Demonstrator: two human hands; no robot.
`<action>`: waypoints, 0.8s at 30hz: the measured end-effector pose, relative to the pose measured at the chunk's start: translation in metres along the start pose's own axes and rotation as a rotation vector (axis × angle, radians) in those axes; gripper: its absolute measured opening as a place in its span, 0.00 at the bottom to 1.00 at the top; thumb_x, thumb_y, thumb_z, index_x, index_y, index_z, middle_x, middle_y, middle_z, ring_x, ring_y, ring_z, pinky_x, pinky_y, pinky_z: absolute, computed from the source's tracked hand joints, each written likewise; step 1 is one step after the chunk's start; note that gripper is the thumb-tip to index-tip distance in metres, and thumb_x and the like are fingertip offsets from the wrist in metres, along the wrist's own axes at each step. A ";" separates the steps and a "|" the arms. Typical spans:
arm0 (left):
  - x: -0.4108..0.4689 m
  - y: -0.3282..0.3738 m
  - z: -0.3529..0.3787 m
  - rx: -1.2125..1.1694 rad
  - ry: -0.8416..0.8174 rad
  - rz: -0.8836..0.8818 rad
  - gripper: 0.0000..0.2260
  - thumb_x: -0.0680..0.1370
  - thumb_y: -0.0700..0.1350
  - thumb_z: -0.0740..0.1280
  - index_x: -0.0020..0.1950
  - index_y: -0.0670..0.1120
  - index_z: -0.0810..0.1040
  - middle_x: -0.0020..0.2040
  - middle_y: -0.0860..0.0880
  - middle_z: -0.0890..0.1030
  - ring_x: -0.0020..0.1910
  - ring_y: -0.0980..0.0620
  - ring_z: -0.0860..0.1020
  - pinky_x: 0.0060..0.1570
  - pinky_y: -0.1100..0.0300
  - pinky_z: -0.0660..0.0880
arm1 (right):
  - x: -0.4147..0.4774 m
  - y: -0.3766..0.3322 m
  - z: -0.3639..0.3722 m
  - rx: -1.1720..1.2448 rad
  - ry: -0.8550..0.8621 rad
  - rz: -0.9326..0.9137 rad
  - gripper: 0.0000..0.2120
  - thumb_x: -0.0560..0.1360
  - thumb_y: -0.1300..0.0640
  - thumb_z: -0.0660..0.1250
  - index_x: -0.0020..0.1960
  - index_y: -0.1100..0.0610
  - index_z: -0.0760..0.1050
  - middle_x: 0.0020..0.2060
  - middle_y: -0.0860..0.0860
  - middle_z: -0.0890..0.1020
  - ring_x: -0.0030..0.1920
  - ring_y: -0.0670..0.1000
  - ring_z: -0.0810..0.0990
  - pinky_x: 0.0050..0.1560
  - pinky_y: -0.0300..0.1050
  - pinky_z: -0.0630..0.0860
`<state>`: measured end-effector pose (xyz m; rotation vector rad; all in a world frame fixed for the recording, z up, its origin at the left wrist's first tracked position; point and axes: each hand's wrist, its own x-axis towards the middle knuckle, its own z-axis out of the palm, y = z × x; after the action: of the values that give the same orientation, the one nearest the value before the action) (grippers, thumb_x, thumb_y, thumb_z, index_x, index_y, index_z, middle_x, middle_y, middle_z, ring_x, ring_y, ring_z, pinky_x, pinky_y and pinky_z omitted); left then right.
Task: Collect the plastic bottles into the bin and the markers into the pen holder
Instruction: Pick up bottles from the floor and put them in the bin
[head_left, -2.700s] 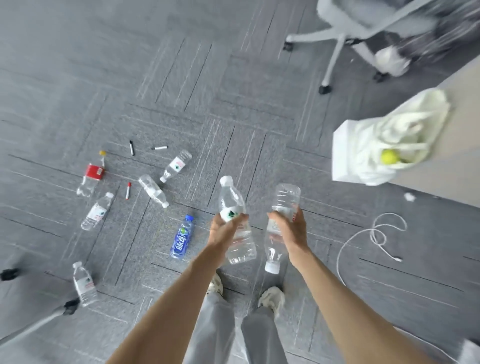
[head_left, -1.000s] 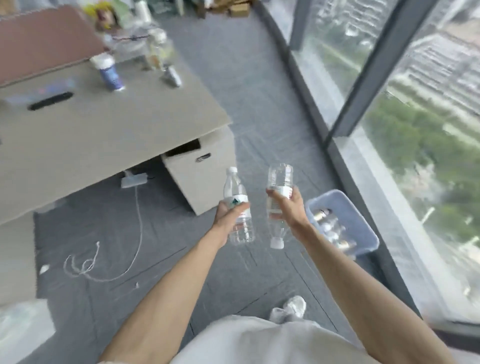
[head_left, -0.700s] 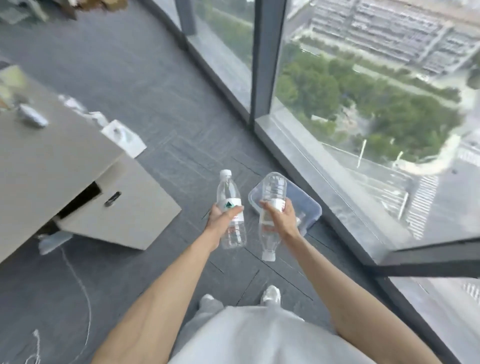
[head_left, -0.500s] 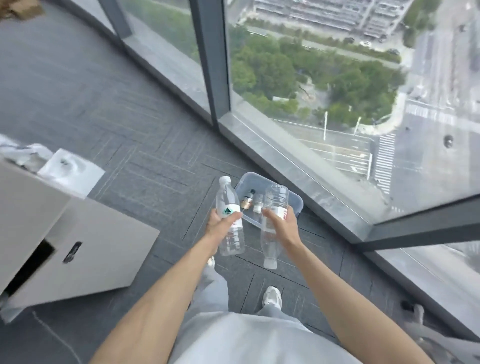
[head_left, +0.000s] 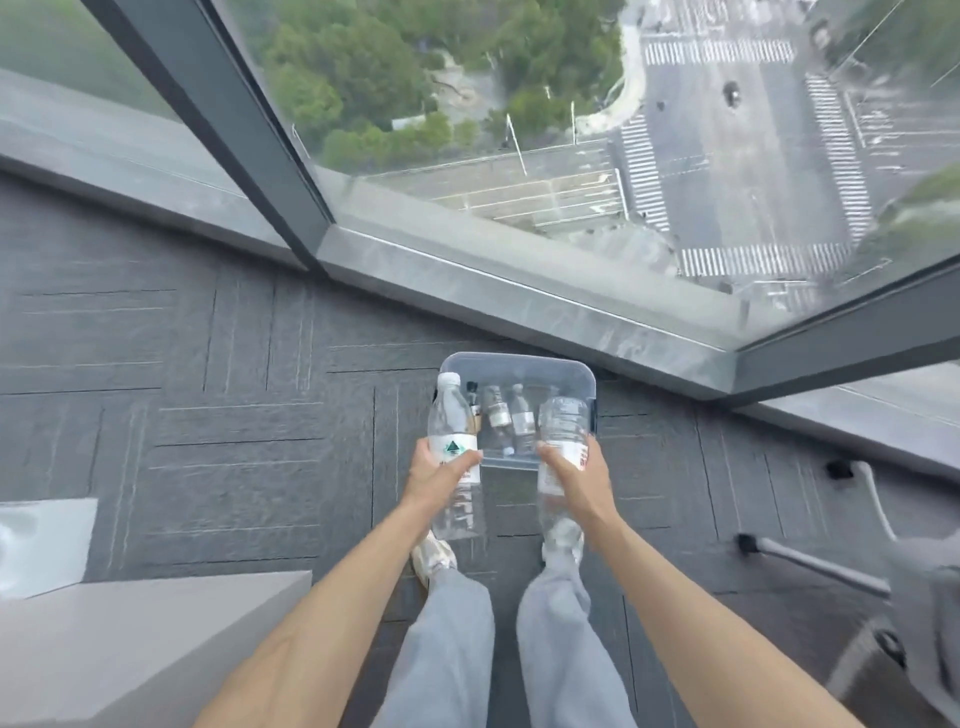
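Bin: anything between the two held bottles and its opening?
Nothing visible. The left hand grips the upright bottle, the right hand the inverted bottle, both near the bin. Its top is open, no lid; the few bottles lying inside leave room.

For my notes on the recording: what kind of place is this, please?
Probably an office on a high floor: grey carpet tiles, window glass near floor level looking down on a street crossing, and a desk corner.

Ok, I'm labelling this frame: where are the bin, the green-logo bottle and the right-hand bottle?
bin (head_left: 519, 357), head view, far rim.
green-logo bottle (head_left: 451, 415), head view, clear shoulder above label.
right-hand bottle (head_left: 563, 422), head view, clear body above label.
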<state>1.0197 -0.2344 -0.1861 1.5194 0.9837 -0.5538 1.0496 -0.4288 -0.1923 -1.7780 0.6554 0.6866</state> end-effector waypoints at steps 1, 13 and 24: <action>0.015 0.000 0.002 -0.002 0.001 -0.005 0.26 0.71 0.52 0.74 0.63 0.48 0.67 0.54 0.47 0.78 0.51 0.49 0.78 0.45 0.57 0.74 | 0.019 0.006 0.007 -0.007 -0.004 0.011 0.50 0.58 0.27 0.74 0.73 0.47 0.64 0.68 0.51 0.74 0.67 0.55 0.75 0.65 0.62 0.74; 0.235 -0.058 0.030 0.013 0.048 -0.014 0.24 0.71 0.47 0.74 0.62 0.47 0.68 0.54 0.46 0.78 0.47 0.52 0.77 0.38 0.60 0.72 | 0.213 0.075 0.089 -0.070 -0.106 0.100 0.44 0.69 0.44 0.69 0.79 0.49 0.52 0.75 0.53 0.64 0.68 0.57 0.70 0.48 0.51 0.79; 0.341 -0.123 0.039 0.057 0.091 -0.011 0.24 0.72 0.50 0.73 0.63 0.51 0.66 0.49 0.53 0.77 0.45 0.57 0.77 0.36 0.61 0.70 | 0.352 0.129 0.157 -0.175 -0.122 0.056 0.31 0.68 0.43 0.73 0.67 0.48 0.66 0.55 0.48 0.80 0.53 0.50 0.80 0.57 0.60 0.79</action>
<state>1.1070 -0.1839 -0.5365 1.6024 1.0547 -0.5280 1.1764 -0.3506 -0.5709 -1.8655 0.5780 0.9066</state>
